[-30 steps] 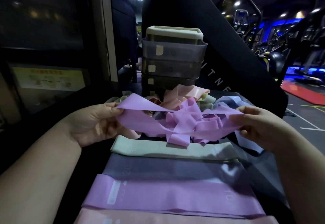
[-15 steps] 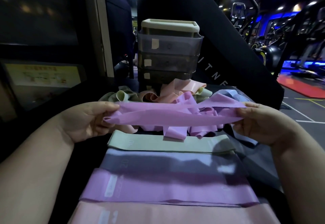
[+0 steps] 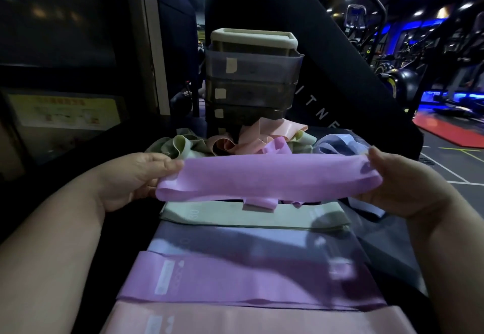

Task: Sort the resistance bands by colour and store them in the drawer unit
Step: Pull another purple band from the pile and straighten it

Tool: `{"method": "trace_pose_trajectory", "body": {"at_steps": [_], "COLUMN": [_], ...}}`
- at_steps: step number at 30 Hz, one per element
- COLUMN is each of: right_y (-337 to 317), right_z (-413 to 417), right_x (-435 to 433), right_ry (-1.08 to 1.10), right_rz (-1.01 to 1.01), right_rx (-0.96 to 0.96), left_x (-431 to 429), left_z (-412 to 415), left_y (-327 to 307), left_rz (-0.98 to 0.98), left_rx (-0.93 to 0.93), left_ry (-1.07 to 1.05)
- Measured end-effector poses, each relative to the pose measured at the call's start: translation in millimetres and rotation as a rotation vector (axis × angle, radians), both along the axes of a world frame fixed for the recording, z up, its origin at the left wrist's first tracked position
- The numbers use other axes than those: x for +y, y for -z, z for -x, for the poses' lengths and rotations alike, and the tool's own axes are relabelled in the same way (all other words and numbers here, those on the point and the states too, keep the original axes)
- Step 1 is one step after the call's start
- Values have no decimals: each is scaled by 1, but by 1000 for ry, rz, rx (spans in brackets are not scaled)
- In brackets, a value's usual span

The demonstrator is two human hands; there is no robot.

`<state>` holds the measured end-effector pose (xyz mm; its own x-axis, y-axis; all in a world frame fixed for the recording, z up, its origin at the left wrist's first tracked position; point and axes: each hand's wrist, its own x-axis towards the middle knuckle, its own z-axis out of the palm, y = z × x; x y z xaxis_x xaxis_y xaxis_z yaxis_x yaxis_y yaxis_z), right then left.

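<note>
A purple band hangs stretched flat between my two hands. My left hand grips its left end and my right hand grips its right end. Beneath it, flat bands lie in rows: a pale green one, a grey-blue one, a purple one and a pink one nearest me. Behind the held band sits a loose pile of green, pink, purple and blue bands. The drawer unit stands behind the pile with its drawers closed.
A black sloped machine panel rises behind and to the right of the drawer unit. A dark wall with a yellow notice is at the left. Gym floor with a red mat lies far right.
The purple band was lifted out of the tangled pile and pulled straight and flat between my hands. The camera has moved closer to the work surface.
</note>
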<state>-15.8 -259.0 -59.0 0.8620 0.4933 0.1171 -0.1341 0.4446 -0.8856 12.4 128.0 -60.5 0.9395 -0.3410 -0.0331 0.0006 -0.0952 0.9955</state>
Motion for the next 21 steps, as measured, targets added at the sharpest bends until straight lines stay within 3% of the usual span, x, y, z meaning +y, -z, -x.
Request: {"method": "trace_pose_trajectory", "body": {"at_steps": [3,10,21], "right_y": [-3,-1,-6], "right_z": [1,-2,1], "right_x": [0,-1,-11], "right_ry": [121,379,412], "right_rz": [235,507,601], "right_rx": [-99,-11,-95], "left_x": [1,10,17], "left_z": [-1,-3,-9], "left_y": [-1,-3,0], "left_rz": [-44,-113,-153], "left_rx": [1,-33,-58], "left_ry": [16,61,87]}}
